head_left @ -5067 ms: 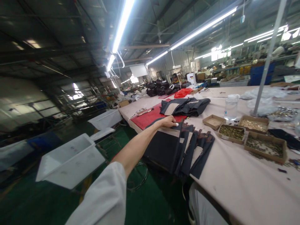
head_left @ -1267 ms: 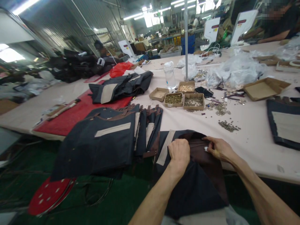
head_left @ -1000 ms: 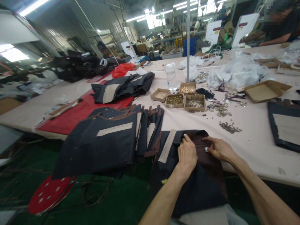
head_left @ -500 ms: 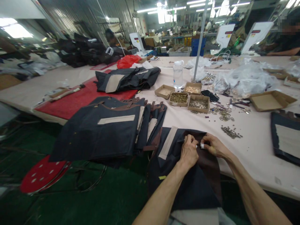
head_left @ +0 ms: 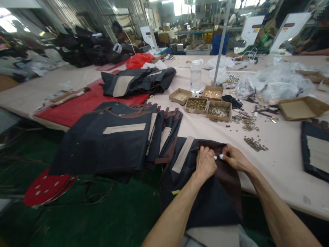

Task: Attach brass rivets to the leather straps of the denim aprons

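Note:
A dark navy fabric piece with a brown inner side and a beige strip hangs over the table's front edge. My left hand is closed on its folded upper part, fingers curled over the cloth. Just to the right, my right hand pinches the brown edge of the same piece, its thumb facing my left one. White wraps show at both thumb tips, close together. Whether a small part sits between the fingers is hidden. Left of my hands lies a stack of similar dark fabric pieces with brown trim.
Small cardboard boxes of metal fittings stand beyond my hands, near a clear plastic bottle. Loose metal rings lie on the table. A metal pole rises behind. A red round stool is at lower left. Other people sit farther back.
The view has tilted down and shifted slightly. My right hand has come a little closer to my left, and the white-wrapped thumb tips are nearer each other. Both hands stay on the cloth.

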`<state>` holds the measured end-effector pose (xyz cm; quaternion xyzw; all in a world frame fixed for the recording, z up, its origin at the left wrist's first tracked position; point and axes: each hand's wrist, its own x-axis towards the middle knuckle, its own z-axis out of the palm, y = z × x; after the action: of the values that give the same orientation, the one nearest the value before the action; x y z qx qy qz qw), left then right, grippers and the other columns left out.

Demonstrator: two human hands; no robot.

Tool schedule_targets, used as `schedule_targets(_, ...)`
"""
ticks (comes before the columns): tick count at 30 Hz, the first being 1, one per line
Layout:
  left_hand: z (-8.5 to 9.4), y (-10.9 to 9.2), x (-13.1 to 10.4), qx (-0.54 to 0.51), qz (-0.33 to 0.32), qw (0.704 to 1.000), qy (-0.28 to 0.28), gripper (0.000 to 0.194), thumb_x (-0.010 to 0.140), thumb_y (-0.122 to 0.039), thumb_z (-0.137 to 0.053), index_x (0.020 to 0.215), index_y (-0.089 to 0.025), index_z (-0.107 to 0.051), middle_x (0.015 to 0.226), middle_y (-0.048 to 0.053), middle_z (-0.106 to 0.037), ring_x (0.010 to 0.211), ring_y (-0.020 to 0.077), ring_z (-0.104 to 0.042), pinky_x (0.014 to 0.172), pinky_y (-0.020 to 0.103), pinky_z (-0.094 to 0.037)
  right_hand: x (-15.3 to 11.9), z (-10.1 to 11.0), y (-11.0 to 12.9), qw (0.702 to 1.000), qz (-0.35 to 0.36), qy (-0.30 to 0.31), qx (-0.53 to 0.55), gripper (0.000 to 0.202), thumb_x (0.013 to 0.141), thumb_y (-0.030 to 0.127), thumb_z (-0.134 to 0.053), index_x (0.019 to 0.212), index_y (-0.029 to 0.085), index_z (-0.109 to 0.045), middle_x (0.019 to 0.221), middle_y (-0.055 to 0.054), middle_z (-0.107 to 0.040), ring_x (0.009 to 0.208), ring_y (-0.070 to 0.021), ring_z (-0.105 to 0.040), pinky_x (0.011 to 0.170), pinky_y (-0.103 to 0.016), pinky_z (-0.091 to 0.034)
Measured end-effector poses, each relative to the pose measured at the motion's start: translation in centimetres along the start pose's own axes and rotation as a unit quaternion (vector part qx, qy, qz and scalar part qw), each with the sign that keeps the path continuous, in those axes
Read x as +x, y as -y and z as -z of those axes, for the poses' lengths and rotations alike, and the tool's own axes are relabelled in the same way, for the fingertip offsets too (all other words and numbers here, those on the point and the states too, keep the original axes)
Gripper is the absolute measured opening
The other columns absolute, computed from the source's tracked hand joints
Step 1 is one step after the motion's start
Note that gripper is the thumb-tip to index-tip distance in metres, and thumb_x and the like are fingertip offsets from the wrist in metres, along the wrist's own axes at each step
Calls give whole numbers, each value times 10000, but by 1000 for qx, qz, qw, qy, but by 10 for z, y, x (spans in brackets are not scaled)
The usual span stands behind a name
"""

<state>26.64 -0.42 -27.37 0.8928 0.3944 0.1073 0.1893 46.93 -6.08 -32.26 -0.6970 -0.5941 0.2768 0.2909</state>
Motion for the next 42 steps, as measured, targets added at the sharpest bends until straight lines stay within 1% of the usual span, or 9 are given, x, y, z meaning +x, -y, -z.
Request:
schedule_targets(8,-1,2,21,-15,84,995,43,128,799,-194,-637,832,-157,-754,870,127,-710,959,277,-639,925,374,-526,6,1,13,998,-69,-1,-8,80,680,203,-611,735,223,-556,752,-13,-652,686,-177,-580,642,-284,-402)
schedule_targets(17,-3,-3,32,-26,163,984,60,224,727,-177,-718,937,-114,-764,927,177,-712,932,319,-688,868,412,-551,9,-9,13,993,-81,-43,-68,102,632,154,-617,691,214,-558,659,-16,-624,596,-153,-518,555,-271,-320)
schedule_targets(21,1,2,29,-56,80,995,15,193,725,-112,-691,895,-172,-761,905,102,-693,923,261,-651,922,389,-509,13,-9,15,992,-88,-61,-63,107,622,144,-632,694,205,-581,657,-28,-630,589,-156,-527,557,-276,-342)
schedule_targets(24,3,11,23,-77,-4,997,-25,172,797,-105,-643,893,-176,-766,935,87,-646,929,229,-600,976,399,-460,8,1,15,998,-33,-52,24,96,682,232,-673,772,209,-647,725,-31,-667,650,-176,-573,592,-278,-408)
schedule_targets(28,0,24,18,-92,-85,991,-40,256,868,-74,-556,939,-189,-774,924,77,-593,914,222,-539,889,379,-454,-15,31,-15,983,-14,-130,129,225,773,373,-664,917,204,-705,855,-62,-716,748,-204,-626,669,-309,-488)
schedule_targets(31,-1,28,16,-87,-108,990,-36,319,897,-51,-505,957,-210,-776,949,78,-589,924,226,-516,858,374,-439,-38,66,-60,953,-102,-275,74,314,797,403,-631,1001,182,-718,882,-76,-730,727,-210,-631,680,-328,-505)
schedule_targets(33,-1,28,14,-83,-106,990,-39,327,901,-46,-499,958,-217,-772,965,77,-591,938,231,-511,851,378,-432,-48,90,-89,932,-152,-329,4,365,793,403,-614,1046,167,-728,871,-79,-740,713,-217,-637,683,-334,-507)
schedule_targets(37,-1,27,14,-83,-107,990,-47,310,906,-53,-503,950,-217,-762,966,74,-588,941,233,-513,863,378,-429,-50,121,-123,939,-173,-282,-91,359,785,373,-582,1011,159,-762,875,-96,-763,776,-246,-676,735,-343,-520)
schedule_targets(42,0,27,11,-78,-106,990,-49,308,915,-49,-494,939,-217,-750,973,73,-583,952,235,-510,833,368,-427,-37,129,-124,946,-156,-206,-198,286,780,281,-548,933,175,-765,915,-112,-771,838,-253,-695,814,-345,-511)
